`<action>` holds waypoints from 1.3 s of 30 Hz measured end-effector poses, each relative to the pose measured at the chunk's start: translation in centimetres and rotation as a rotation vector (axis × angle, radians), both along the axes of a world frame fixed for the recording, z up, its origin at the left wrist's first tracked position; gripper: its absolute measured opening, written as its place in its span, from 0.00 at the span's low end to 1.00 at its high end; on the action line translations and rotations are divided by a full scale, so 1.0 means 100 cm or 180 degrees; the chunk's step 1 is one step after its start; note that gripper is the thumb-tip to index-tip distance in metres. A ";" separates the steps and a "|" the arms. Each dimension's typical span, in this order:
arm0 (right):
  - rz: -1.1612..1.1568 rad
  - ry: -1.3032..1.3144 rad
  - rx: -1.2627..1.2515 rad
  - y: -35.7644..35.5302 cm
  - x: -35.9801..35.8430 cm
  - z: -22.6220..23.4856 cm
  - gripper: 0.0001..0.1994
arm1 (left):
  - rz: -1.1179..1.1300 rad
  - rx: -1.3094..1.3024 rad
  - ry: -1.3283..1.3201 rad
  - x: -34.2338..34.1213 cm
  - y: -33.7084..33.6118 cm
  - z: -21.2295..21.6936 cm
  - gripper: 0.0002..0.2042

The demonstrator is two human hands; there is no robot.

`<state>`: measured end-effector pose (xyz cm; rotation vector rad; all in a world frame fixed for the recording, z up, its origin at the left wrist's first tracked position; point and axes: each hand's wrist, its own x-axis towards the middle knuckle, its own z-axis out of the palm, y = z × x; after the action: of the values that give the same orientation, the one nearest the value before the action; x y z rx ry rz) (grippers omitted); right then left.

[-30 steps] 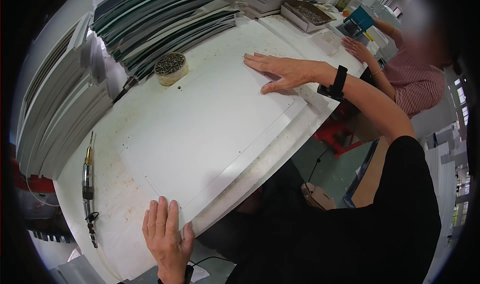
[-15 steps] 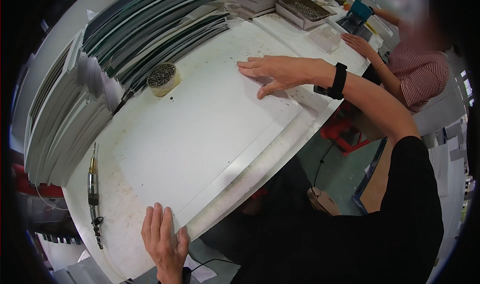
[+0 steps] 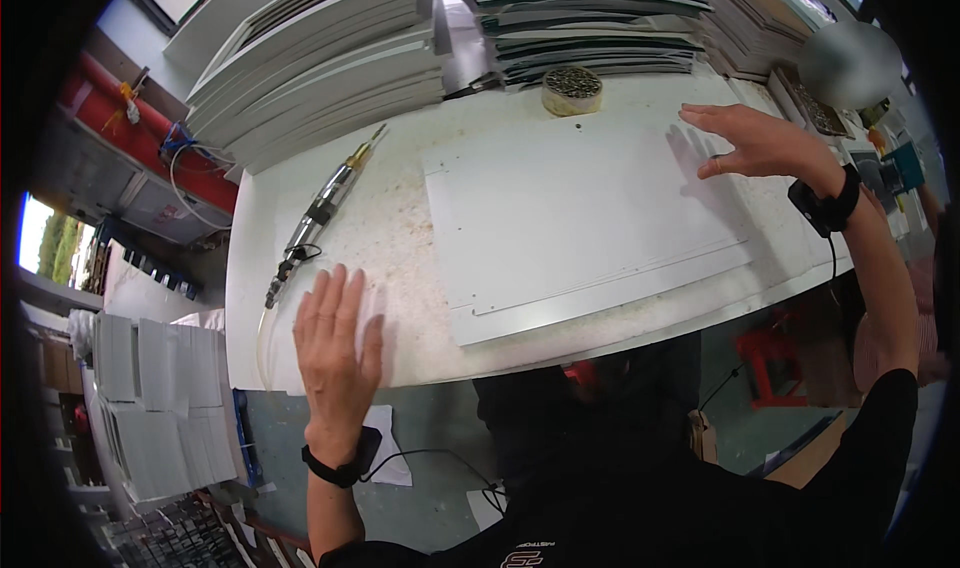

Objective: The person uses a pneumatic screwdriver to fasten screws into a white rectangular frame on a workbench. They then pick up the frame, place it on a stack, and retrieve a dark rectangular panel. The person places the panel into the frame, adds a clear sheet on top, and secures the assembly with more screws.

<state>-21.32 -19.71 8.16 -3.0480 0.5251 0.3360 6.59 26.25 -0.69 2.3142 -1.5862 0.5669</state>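
Thin white flat sheets [image 3: 585, 213], slightly offset from one another, lie on a worn white worktable [image 3: 390, 203]. My left hand [image 3: 340, 358] is over the table's front edge, left of the sheets; its fingers are stretched out and it holds nothing. Over the far right part of the sheets is my right hand [image 3: 765, 146], thumb and fingers apart, nothing in it, its shadow falling on the top sheet. A slim inline power tool [image 3: 320, 211] with a long bit and a pale hose lies left of the sheets, beyond my left fingertips.
A round tub [image 3: 572, 92] of small metal pieces stands behind the sheets. Stacks of white panels [image 3: 320, 78] and dark-edged sheets [image 3: 590, 18] line the table's back. A red stool [image 3: 768, 368] is below at right. A co-worker's striped sleeve [image 3: 925, 340] shows at the right rim.
My view has swung left. My left hand has come away from the sheets' near corner toward the left; my right hand has lifted off and sits nearer the sheets' right end.
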 end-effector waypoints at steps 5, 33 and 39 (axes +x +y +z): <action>0.0903 -0.0364 -0.0071 0.082 0.127 0.050 0.34 | 0.1583 -0.0011 -0.0134 0.089 0.098 -0.013 0.21; 0.0684 -0.4402 0.2655 0.125 0.233 0.069 0.12 | -0.0013 -0.1195 -0.0332 -0.026 0.046 0.122 0.12; 0.0451 -0.4972 0.2846 0.025 0.123 0.068 0.13 | -0.1114 -0.0451 0.1608 -0.048 -0.140 0.116 0.04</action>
<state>-9.06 -17.18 14.94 -1.6573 -0.0197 -1.2872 1.74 12.22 10.86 1.8208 -1.5770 0.0049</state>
